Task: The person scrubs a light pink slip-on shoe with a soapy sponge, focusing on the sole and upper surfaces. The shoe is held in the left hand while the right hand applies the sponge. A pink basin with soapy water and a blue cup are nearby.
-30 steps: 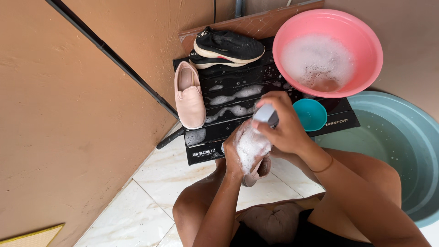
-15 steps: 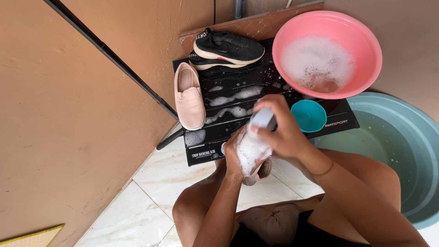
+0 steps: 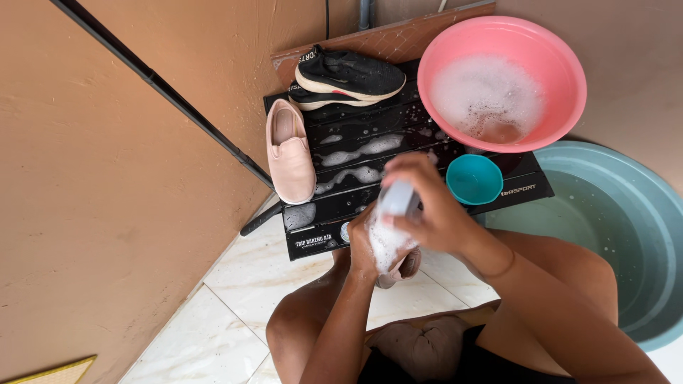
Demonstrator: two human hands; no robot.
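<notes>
Suds-covered shoe [image 3: 395, 249] gripped in left hand [image 3: 363, 245], near edge of black surface [image 3: 370, 174]. Right hand [image 3: 427, 206], fingers wrapped round pale brush [image 3: 398, 198], pressed on top. Probably light, soft, slippery with foam; best gripped around heel and sole.

a slatted board [image 3: 370, 153] lies on the tiled floor [image 3: 235, 299] against the wall [image 3: 107, 178], with two sneakers [image 3: 348, 77] at its far edge, a slip-on shoe [image 3: 289, 151] along its left side, a basin [image 3: 562, 78] on its far right corner and a small bowl [image 3: 474, 179] just in front of that basin. a large tub [image 3: 626, 235] stands on the floor to the right of the board. the left hand [image 3: 363, 245] and right hand [image 3: 427, 206] meet over the board's near edge, a soapy shoe [image 3: 391, 249] between them and a brush [image 3: 398, 199] on top of it.
</notes>
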